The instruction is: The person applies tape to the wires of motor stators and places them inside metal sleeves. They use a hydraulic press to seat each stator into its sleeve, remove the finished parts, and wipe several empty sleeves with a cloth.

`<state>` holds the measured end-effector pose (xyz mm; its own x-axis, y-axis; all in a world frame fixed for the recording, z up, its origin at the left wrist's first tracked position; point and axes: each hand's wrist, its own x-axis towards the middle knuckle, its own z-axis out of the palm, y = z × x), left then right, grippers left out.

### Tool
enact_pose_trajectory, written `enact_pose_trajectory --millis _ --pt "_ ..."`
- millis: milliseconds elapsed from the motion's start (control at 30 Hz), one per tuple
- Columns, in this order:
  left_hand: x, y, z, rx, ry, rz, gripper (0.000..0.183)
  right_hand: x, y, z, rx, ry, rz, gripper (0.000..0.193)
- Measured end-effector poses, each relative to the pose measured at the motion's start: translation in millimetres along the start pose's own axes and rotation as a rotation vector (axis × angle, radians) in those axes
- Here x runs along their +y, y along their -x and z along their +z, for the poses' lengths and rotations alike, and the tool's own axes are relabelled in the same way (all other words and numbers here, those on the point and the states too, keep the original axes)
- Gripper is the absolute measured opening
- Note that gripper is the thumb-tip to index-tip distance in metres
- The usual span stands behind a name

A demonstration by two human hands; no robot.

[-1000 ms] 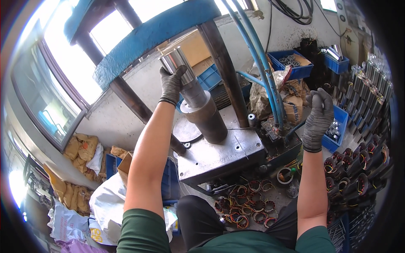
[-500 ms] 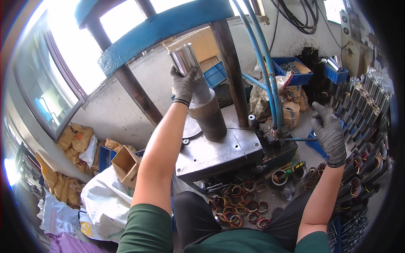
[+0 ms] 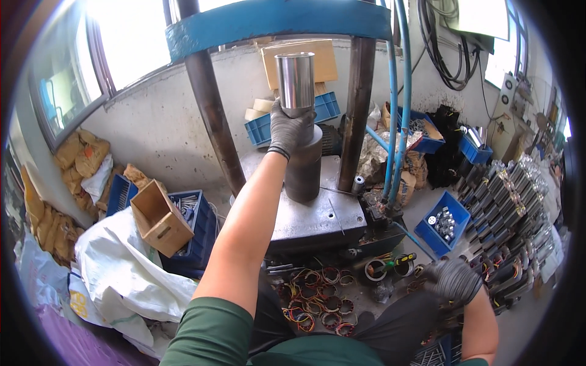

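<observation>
Of the two gloved hands, the left hand (image 3: 290, 128) was closed around one grey core (image 3: 300, 113), just below the single shiny sleeve (image 3: 295, 79) that stood upright on it; the core rose from one thick dark cylinder (image 3: 304, 174) on the press table (image 3: 287, 224), between two front columns (image 3: 213, 122). The right hand (image 3: 455, 280) hung low near the tubes on the right, blurred, and whether its fingers held anything could not be told. Two blue hoses (image 3: 405, 79) ran upright beside the right column. Four blue bins showed their contents: the near right bin (image 3: 430, 240) held small silvery parts, the far right bin (image 3: 475, 155) shiny tubes, the back bin (image 3: 428, 147) metal pieces and brown card, the left bin (image 3: 210, 230) metal parts beside one open brown box (image 3: 173, 236). More than ten wire-wound rings (image 3: 331, 276) overlapped on the floor, too tangled to count exactly.
</observation>
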<state>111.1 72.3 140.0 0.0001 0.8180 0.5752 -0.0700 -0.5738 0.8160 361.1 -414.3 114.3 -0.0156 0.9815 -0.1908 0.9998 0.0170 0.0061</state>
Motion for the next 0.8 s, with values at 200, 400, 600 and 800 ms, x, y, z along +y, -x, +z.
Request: enact_pose_trajectory --millis 200,400,600,800 --pt "-5 -4 -9 -0.061 0.089 -0.042 0.081 -31 15 50 0.021 0.051 0.130 0.038" --pt "-9 -5 -11 -0.032 0.066 -0.085 0.080 -41 20 64 0.253 -0.115 0.224 0.031" --pt "-9 -9 -11 -0.028 -0.056 -0.072 0.083 -46 18 61 0.330 -0.203 0.303 0.028" --pt "-13 -8 -11 -0.037 0.008 -0.052 0.085 -47 17 61 0.319 -0.247 0.335 0.027"
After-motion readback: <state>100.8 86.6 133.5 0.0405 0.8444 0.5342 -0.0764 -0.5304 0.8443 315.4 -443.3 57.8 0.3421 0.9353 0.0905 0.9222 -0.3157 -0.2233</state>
